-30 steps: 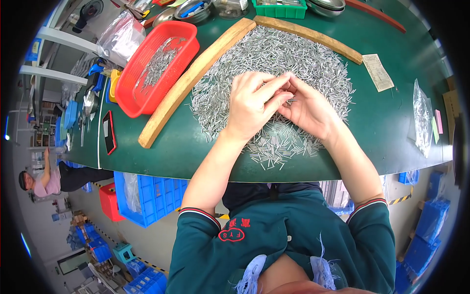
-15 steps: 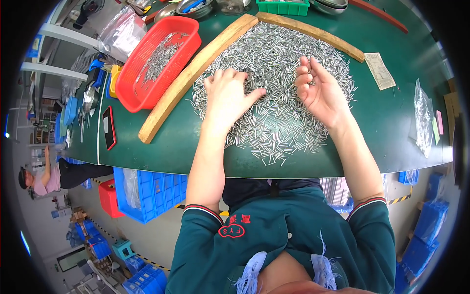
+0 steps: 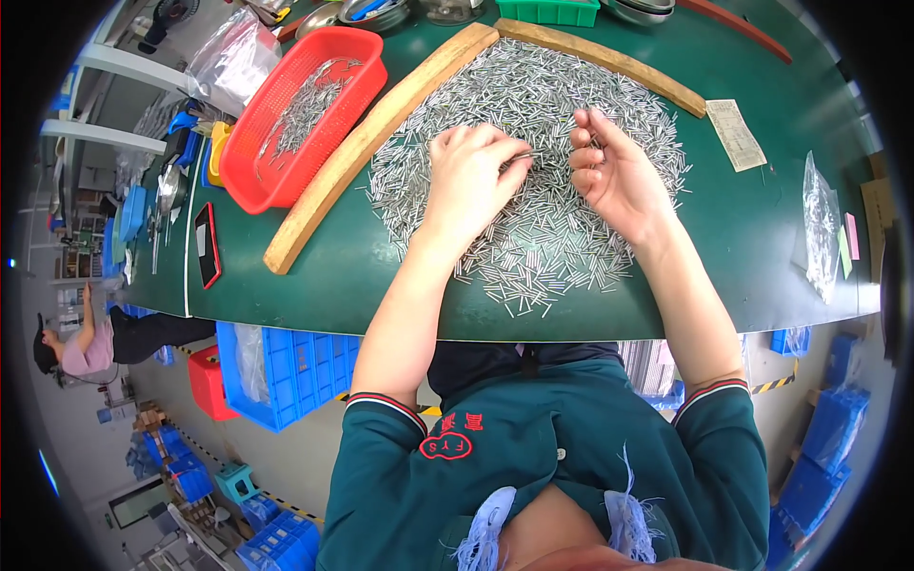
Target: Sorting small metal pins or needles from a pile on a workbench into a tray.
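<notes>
Two bare hands above a pile of metal pins (image 3: 547,205) spread on a green table (image 3: 743,238). The left hand (image 3: 473,176) is over the left part of the pile, back upward, its fingers bent and its thumb drawn close to the forefinger; whether a pin sits between the tips cannot be told. The right hand (image 3: 621,186) is over the right part of the pile, palm turned inward, its fingers half curled; the inside of the curl is hidden, so what it holds, if anything, cannot be told. One wooden bar (image 3: 381,143) runs along the left side of the pile, and a second bar (image 3: 609,63) along its far right side. Left of the pile, beyond the first bar, a red basket (image 3: 367,43) contains loose pins (image 3: 305,114); a phone (image 3: 207,246) lies farther left of the pile. Right of the pile are a paper slip (image 3: 735,135) and, farther out, a clear plastic bag (image 3: 821,228). Beyond the pile stand a green tray (image 3: 547,11) and metal bowls (image 3: 640,13)
</notes>
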`<state>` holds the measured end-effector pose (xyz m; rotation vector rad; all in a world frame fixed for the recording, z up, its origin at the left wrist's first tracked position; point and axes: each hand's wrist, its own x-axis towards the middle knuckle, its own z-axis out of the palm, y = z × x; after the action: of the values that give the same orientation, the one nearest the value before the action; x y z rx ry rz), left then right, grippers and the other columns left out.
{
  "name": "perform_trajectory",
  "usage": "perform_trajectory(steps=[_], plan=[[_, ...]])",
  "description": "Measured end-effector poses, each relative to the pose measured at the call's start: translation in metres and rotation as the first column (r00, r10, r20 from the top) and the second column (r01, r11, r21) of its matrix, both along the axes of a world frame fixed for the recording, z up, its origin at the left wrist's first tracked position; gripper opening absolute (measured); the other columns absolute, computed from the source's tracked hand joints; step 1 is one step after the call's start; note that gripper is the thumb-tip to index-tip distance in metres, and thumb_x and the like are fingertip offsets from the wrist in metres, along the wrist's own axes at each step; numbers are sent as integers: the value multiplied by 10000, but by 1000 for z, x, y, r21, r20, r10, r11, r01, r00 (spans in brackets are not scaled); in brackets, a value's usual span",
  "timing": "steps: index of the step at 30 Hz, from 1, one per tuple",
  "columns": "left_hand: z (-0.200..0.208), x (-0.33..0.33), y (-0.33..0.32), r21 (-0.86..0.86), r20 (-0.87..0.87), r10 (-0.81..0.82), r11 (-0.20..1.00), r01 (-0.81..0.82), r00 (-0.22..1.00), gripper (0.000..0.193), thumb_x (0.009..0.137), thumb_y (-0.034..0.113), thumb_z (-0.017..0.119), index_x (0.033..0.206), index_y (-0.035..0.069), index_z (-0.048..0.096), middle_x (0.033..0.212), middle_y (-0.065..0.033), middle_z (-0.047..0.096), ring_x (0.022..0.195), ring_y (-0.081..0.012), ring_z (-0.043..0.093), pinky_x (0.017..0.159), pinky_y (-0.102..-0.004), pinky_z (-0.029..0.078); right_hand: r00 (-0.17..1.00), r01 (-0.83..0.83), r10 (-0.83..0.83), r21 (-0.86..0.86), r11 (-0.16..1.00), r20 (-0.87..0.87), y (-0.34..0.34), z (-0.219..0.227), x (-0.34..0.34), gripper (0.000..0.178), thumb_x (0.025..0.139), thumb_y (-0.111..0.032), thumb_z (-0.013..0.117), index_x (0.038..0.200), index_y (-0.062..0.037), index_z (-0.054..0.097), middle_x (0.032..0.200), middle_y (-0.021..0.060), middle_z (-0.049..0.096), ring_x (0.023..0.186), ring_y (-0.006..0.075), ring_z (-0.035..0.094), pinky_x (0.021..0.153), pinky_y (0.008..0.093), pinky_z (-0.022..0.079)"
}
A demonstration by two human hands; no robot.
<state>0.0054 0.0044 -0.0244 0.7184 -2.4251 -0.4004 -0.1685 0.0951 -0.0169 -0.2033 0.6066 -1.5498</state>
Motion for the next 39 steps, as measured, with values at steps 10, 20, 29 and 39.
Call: perform_trajectory(steps=[10,20,29,39], plan=[[13,-7,6,518,-365,27,836,179,930,200,858,87,657,1050,51,697,951,-65,664,912,-136,613,818,-265,477,946,-124,158,132,983,-283,5,9,11,203,911,-217,643,1008,-52,578,742,-81,450,543,-24,328,407,134,247],[14,-3,7,290,-337,-26,948,130,941,225,834,76,657,1053,77,711,882,-76,676,815,-181,617,768,-293,481,928,-137,164,105,985,-334,2,13,18,195,914,-197,634,1011,-39,572,720,-92,405,531,-23,310,411,146,217],[-8,-13,9,20,-384,3,1000,5,923,154,808,191,679,954,174,725,850,11,672,876,-179,599,879,-372,370,894,30,30,127,991,-447,5,5,17,123,952,-176,573,1009,-67,577,694,-78,393,509,-20,295,386,146,194],[-4,-15,8,-61,-446,-47,998,21,894,151,772,245,710,912,195,734,797,35,671,838,-155,599,882,-353,373,920,15,37,128,992,-391,2,-1,9,121,973,-201,540,941,-86,557,693,-70,392,504,-15,284,376,150,185]])
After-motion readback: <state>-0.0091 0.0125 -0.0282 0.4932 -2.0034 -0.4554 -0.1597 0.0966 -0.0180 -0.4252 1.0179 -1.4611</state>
